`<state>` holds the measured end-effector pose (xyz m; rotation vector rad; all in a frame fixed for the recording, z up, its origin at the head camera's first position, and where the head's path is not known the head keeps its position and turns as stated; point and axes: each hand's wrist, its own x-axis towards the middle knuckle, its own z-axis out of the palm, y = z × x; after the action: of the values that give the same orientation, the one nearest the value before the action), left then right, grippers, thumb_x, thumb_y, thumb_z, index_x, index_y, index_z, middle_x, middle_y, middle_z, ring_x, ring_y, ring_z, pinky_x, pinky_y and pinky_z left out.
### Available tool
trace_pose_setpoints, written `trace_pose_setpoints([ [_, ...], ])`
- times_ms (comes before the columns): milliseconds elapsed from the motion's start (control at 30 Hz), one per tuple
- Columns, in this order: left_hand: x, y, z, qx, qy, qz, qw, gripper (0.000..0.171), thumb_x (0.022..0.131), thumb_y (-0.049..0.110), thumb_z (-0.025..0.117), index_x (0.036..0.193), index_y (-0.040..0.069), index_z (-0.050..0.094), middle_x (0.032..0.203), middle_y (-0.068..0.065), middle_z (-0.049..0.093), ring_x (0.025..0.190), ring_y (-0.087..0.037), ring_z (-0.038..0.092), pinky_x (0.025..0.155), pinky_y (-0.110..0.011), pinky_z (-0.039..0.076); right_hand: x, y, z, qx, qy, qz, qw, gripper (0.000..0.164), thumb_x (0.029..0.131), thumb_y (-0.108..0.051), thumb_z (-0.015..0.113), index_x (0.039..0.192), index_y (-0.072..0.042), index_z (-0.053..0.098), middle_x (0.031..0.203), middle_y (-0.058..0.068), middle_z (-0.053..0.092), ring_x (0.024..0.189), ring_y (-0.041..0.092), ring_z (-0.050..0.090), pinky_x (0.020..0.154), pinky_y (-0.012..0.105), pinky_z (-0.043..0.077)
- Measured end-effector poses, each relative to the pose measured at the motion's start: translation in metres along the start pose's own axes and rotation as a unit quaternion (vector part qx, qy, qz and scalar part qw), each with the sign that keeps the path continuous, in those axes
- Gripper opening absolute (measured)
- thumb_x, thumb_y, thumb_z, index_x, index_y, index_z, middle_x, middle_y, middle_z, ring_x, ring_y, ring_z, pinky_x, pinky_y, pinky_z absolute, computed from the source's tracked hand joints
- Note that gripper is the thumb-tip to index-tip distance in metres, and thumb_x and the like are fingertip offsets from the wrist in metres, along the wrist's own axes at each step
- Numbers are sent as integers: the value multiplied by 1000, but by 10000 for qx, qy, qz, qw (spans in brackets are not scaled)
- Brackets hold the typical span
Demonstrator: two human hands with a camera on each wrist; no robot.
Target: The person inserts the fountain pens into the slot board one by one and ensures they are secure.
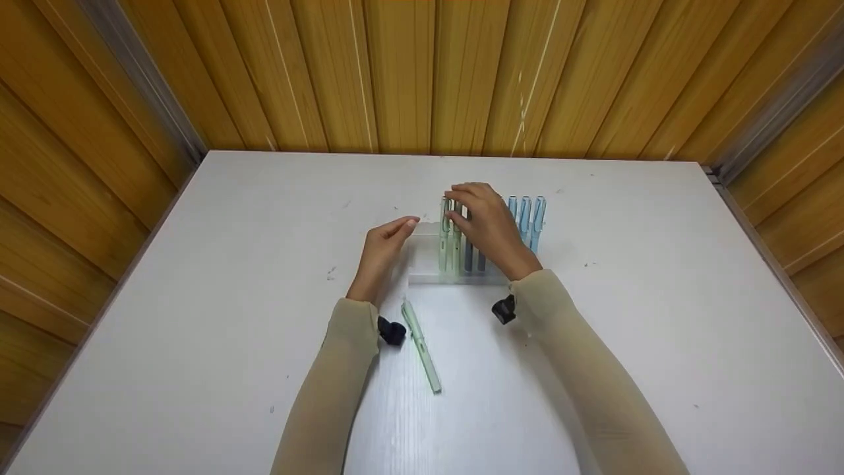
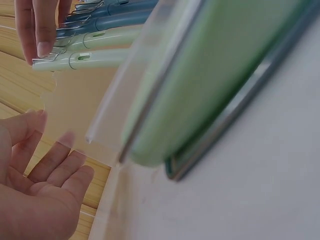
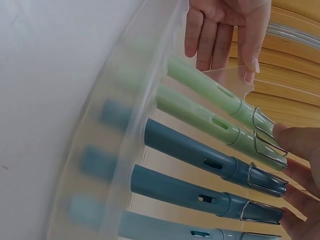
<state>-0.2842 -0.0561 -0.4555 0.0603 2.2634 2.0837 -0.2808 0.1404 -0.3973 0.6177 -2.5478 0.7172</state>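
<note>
A translucent plastic pen stand [image 1: 425,279] holds an upright row of capped fountain pens with wire clips and barrel windows. Two light green pens [image 3: 200,107] are at its left end, then two dark blue pens [image 3: 180,145], then several light blue pens [image 1: 525,218]. My left hand [image 1: 382,254] pinches the stand's upper left edge between thumb and finger. At the caps, my right hand [image 1: 488,221] pinches the outermost light green pen; its palm side hides part of the row. Another light green pen [image 1: 422,346] lies on the table in front of the stand, near the left wrist.
The white table [image 1: 231,264] has small dark marks on its surface. Wood-patterned panels [image 1: 395,79] rise behind it and at both sides. A small black camera [image 1: 392,331] sits on the left wrist, another black camera [image 1: 504,309] on the right.
</note>
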Motion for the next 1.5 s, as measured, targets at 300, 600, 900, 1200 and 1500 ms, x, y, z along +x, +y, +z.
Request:
trace_pose_setpoints([
  [300, 0, -1, 0, 128, 70, -70, 9999, 36, 94, 37, 62, 120, 13, 69, 129, -3, 64, 129, -19, 52, 111, -39, 39, -7, -11, -5, 242, 65, 135, 9996, 30, 91, -17, 67, 120, -9, 67, 122, 6, 65, 118, 22, 56, 104, 35, 46],
  [600, 1, -1, 0, 223, 8, -57, 9997, 37, 94, 38, 61, 120, 13, 69, 129, -4, 63, 128, -19, 53, 110, -39, 40, -23, -23, -8, 1616, -315, 320, 9858, 25, 91, -16, 67, 113, -5, 70, 103, 10, 71, 91, 19, 67, 81, 32, 57],
  [900, 1, 4, -2, 383, -4, -227, 9990, 36, 94, 39, 61, 120, 15, 69, 131, -2, 62, 128, -19, 52, 108, -41, 42, -40, -37, 4, 2083, -2129, 1032, 9490, 30, 88, -19, 71, 114, -3, 70, 98, 8, 72, 85, 18, 68, 75, 30, 56],
  [1200, 3, 5, -1, 444, 58, -337, 9984, 34, 95, 36, 61, 121, 16, 69, 131, -2, 62, 129, -19, 52, 107, -39, 43, -47, -47, 19, 2130, -3263, 1153, 9137, 34, 84, -17, 74, 113, -1, 70, 91, 10, 73, 72, 10, 66, 62, 21, 52],
  [1500, 4, 4, -1, 426, 77, -273, 9987, 33, 95, 33, 60, 120, 13, 69, 131, -4, 63, 128, -20, 53, 107, -39, 43, -51, -57, 28, 1898, -3767, 972, 9015, 38, 81, -17, 78, 115, -3, 68, 88, 9, 72, 67, 8, 61, 59, 21, 49],
])
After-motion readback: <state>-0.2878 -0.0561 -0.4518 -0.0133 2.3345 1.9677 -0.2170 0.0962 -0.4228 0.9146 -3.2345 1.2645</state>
